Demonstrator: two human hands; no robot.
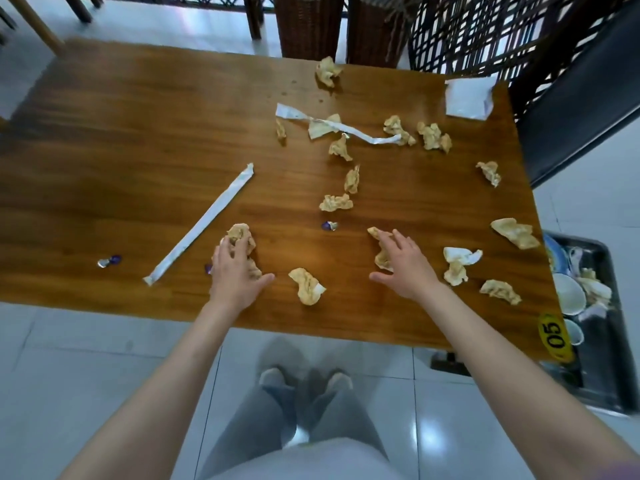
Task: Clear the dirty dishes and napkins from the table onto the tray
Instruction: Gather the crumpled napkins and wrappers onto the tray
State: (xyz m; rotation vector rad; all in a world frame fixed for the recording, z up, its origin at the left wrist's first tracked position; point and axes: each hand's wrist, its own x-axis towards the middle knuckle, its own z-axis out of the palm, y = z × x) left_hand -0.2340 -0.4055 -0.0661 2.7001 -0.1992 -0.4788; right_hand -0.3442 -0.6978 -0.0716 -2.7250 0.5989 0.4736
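Head view of a wooden table (138, 140) strewn with crumpled napkins. The left hand (235, 271) lies over two of them near the front edge: its fingers curl round one crumpled napkin (239, 233) at the fingertips, and a second napkin (254, 270) shows beneath the palm. The right hand (403, 263) rests on another napkin (381, 258), fingers nearly straight and spread, thumb held wide; the paper lies under the fingers and is not pinched. A loose napkin (306, 285) lies between the two hands. A long paper sleeve (201, 223) lies just left of the left hand. The tray (606, 341), holding bowls (568, 296), stands on the floor beyond the table's right edge.
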